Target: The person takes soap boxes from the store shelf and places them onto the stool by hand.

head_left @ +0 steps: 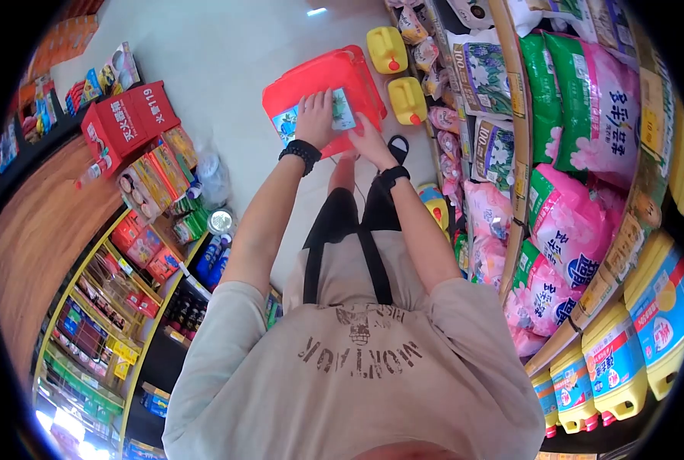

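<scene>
A flat pale-blue pack with a green leaf picture [344,110] lies over a red plastic stool or basket [323,70]; which of the two cannot be told. My left hand [316,121], a dark beaded bracelet on its wrist, rests flat on top, fingers stretched out. Left of it shows a blue and green printed pack [286,123], and whether both are one piece is hidden under the hand. At the leaf pack's lower right corner, my right hand [369,142] has thumb and fingers around the edge. A dark band circles that wrist.
Two yellow jugs [388,50] stand on the floor to the right. Shelves there hold pink detergent bags [572,215] and yellow bottles [614,364]. On the left are a red box [131,123], a wooden counter [43,207] and shelved goods. My sandalled foot [398,149] is close by.
</scene>
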`<state>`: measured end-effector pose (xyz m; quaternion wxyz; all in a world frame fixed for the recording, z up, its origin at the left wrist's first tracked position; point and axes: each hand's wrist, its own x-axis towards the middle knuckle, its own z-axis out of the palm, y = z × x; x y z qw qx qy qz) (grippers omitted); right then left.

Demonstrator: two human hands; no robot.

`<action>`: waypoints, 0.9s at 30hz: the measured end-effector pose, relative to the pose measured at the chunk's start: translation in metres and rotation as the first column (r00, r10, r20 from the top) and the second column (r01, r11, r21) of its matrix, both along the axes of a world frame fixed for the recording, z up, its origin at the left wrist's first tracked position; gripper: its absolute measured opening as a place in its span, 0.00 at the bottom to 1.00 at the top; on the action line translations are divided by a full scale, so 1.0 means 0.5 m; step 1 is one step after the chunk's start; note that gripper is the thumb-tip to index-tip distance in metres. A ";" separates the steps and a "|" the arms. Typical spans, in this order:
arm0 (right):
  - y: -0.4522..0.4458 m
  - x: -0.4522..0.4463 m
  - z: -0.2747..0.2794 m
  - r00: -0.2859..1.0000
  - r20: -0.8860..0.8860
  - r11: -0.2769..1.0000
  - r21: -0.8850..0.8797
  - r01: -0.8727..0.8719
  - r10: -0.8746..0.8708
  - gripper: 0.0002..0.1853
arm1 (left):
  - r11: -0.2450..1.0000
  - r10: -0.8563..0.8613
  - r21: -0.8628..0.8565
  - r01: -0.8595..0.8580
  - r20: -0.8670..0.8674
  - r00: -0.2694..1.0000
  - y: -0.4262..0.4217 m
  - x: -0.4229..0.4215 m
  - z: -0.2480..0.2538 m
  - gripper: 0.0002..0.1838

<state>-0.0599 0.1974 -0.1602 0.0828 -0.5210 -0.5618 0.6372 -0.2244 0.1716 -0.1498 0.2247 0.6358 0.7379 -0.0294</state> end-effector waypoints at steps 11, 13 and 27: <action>0.046 0.239 0.122 0.992 -0.123 0.999 0.029 0.041 -0.037 0.14 | 0.994 0.050 0.072 -0.084 0.387 0.921 -0.155 0.033 0.159 0.32; 0.041 0.280 0.145 0.999 -0.038 0.981 0.193 0.022 -0.015 0.14 | 0.999 -0.025 0.046 0.006 0.412 0.911 -0.184 0.027 0.184 0.31; -0.071 0.363 0.326 0.990 0.141 0.914 0.402 -0.061 0.004 0.12 | 0.928 -0.362 0.261 0.266 0.457 0.812 -0.009 0.096 0.316 0.24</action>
